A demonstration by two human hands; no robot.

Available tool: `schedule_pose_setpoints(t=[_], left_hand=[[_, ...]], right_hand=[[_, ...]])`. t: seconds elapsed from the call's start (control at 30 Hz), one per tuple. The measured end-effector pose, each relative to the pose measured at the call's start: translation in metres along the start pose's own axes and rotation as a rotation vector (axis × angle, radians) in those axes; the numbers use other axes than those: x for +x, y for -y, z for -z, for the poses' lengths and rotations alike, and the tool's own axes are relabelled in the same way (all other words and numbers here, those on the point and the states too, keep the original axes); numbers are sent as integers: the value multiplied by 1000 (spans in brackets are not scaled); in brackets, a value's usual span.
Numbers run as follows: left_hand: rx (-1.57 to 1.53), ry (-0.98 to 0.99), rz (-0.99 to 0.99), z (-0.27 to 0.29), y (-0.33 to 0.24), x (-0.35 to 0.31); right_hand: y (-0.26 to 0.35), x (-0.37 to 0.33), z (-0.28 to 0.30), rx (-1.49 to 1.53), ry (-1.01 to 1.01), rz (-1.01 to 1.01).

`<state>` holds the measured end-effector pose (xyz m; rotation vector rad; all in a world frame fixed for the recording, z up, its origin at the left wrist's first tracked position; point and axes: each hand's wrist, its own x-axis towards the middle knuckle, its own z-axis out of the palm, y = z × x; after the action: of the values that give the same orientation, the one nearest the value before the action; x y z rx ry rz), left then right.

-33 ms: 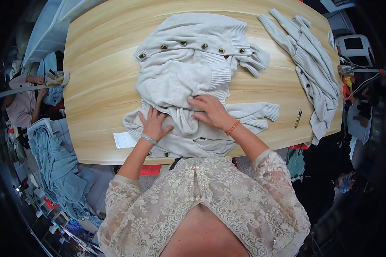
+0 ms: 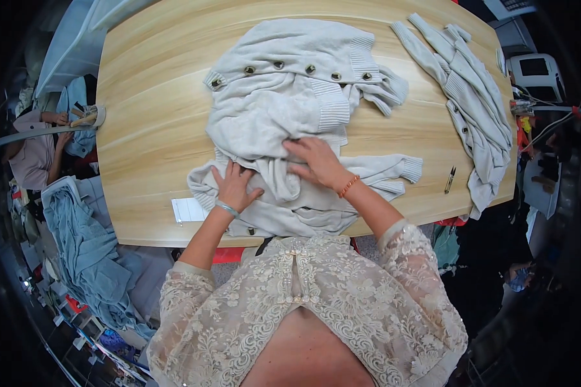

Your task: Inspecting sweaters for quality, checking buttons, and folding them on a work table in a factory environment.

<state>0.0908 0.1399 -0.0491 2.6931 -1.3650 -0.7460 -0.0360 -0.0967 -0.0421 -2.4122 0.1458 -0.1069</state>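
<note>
A bunched pale grey knit cardigan (image 2: 258,122) with dark buttons lies in front of me, its ribbed edges turned toward the right. My left hand (image 2: 236,188) rests on its near left part, fingers spread. Over the folds just right of centre lies my right hand (image 2: 317,162), fingers apart and slightly bent. Between the two hands a loose fold of knit hangs toward me. One sleeve (image 2: 384,169) stretches out to the right beyond my right wrist. How the layers under my palms lie is hidden.
A second pale grey buttoned knit garment (image 2: 474,122) lies along the right side of the wooden table (image 2: 155,129). Near it is a small dark pen-like tool (image 2: 450,180). A white card (image 2: 187,211) sits by my left forearm. Blue-grey cloth (image 2: 87,251) is heaped at left; another person (image 2: 35,151) works beyond.
My right hand has shifted very slightly away from me over the knit. My left hand and the garments look the same.
</note>
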Motion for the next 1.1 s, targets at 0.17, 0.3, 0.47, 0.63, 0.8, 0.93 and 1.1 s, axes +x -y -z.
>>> schedule_pose_setpoints(t=[0.17,0.3,0.47,0.63,0.8,0.93,1.1], left_hand=[[-29,-114,-104,-12,9,1],[-151,-132,-194,-2,24,-6],[-105,-80,-114,15,61,-48],[-205,-270,3,-7,69,-48],[-315,-378,80,-5,91,2],[-263,-525,113,28,95,44],[-181,-675,74,30,93,31]], right_hand=[[-51,64,0,-337,-83,-131],[-78,78,9,-406,-281,-254],[-41,9,34,-168,-401,-155],[29,-98,19,-68,38,-53],[17,-105,-7,-73,-14,-98],[-14,-74,17,-143,-105,-167],[-27,-66,43,-257,-274,-213]])
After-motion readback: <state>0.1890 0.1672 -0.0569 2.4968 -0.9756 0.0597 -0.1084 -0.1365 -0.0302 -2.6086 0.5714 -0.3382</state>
